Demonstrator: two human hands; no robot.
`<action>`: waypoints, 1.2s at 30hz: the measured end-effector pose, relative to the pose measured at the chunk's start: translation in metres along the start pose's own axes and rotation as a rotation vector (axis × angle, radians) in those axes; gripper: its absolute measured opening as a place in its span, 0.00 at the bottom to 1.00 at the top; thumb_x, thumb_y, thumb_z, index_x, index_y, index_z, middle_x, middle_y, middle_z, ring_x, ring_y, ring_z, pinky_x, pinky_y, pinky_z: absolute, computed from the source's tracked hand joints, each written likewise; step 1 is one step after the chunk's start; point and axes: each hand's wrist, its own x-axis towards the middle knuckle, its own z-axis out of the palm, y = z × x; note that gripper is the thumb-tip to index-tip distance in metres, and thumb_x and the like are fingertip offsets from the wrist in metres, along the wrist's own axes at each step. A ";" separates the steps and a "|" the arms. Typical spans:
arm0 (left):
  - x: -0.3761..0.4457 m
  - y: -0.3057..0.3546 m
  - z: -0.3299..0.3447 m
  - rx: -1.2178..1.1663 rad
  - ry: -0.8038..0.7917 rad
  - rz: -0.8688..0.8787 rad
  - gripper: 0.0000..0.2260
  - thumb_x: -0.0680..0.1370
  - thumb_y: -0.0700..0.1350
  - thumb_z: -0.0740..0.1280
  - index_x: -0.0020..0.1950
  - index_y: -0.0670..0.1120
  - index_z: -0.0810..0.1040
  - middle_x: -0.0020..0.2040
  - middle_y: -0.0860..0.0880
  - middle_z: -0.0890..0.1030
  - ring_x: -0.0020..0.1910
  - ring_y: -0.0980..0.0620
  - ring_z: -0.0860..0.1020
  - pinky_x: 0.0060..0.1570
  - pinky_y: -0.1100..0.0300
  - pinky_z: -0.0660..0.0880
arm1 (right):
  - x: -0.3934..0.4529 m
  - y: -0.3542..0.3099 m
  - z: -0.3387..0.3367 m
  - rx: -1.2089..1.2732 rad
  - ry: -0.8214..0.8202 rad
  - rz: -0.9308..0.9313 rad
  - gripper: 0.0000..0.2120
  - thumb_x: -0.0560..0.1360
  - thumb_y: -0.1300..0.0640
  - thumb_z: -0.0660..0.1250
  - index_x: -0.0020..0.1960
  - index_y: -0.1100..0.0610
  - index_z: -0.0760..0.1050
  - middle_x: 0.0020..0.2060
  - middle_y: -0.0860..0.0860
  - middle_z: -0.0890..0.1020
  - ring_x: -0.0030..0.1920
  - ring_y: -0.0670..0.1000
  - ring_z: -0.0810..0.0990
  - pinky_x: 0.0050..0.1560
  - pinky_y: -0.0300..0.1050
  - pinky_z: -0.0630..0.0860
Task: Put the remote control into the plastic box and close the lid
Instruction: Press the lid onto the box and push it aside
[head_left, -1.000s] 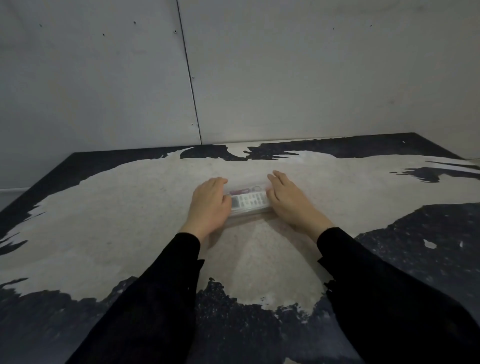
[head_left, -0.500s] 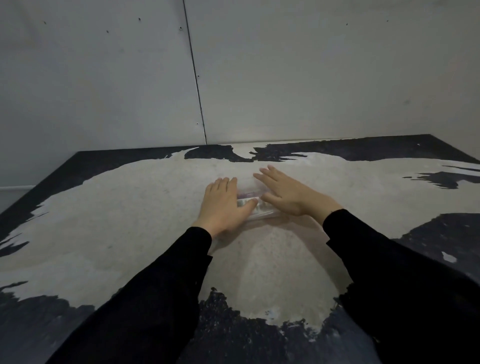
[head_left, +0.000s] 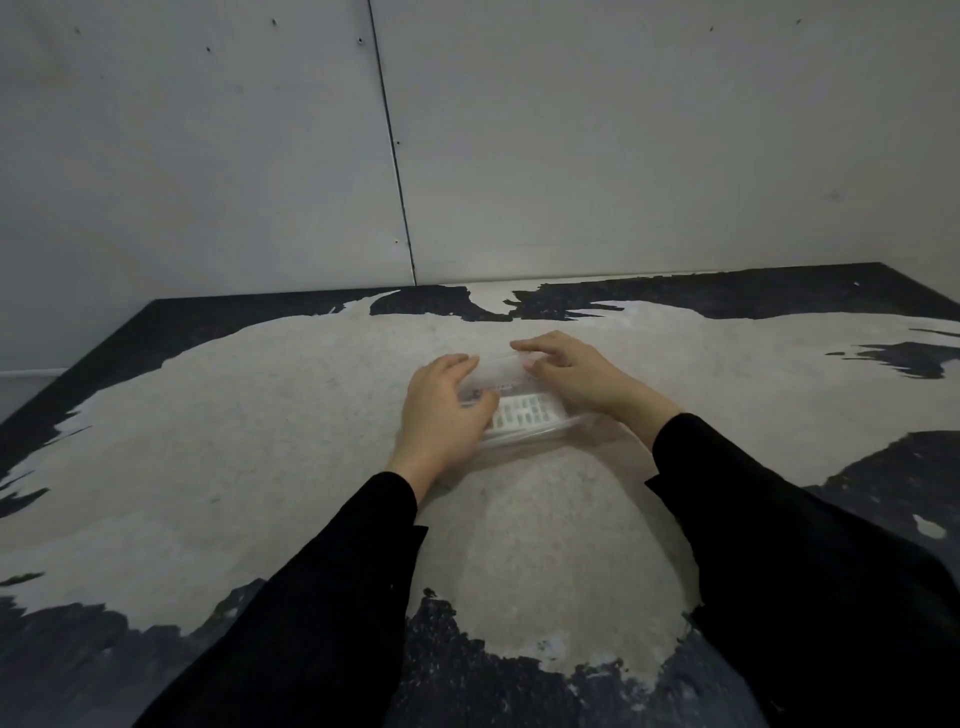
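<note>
Head view: remote control (head_left: 524, 414) lay inside the clear plastic box (head_left: 530, 439), between both hands. Left hand (head_left: 441, 410) curled over the box's left end, thumb on top. Right hand (head_left: 576, 371) gripped the box's right end, fingertips (head_left: 522, 347) on the clear lid (head_left: 496, 366). Box sat mid table (head_left: 260, 415); whether the lid was fully shut was unclear.

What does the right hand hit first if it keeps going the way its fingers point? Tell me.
The right hand points left across the clear plastic box, fingertips already on its lid. Going straight on, it would slide along the lid and likely meet the left hand's fingers first; their relative height is unclear.
</note>
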 end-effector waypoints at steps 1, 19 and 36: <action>-0.002 0.001 0.000 -0.058 0.012 -0.039 0.22 0.73 0.47 0.67 0.66 0.45 0.74 0.69 0.45 0.73 0.70 0.48 0.67 0.72 0.55 0.59 | -0.002 -0.001 0.000 0.088 0.001 0.020 0.16 0.78 0.59 0.62 0.65 0.56 0.73 0.64 0.54 0.73 0.62 0.54 0.74 0.60 0.40 0.69; -0.016 0.019 0.002 -0.371 0.398 -0.507 0.11 0.77 0.46 0.60 0.58 0.44 0.71 0.58 0.43 0.75 0.51 0.44 0.75 0.48 0.58 0.66 | -0.078 0.010 -0.005 -0.242 0.008 -0.183 0.21 0.74 0.39 0.61 0.64 0.44 0.70 0.67 0.49 0.66 0.68 0.43 0.60 0.66 0.38 0.57; 0.014 0.093 0.103 0.280 0.081 0.406 0.12 0.77 0.52 0.59 0.47 0.48 0.79 0.46 0.50 0.82 0.51 0.49 0.76 0.43 0.54 0.75 | -0.079 0.079 -0.117 -0.726 0.331 0.053 0.12 0.78 0.54 0.60 0.56 0.61 0.73 0.56 0.58 0.77 0.56 0.59 0.73 0.54 0.49 0.67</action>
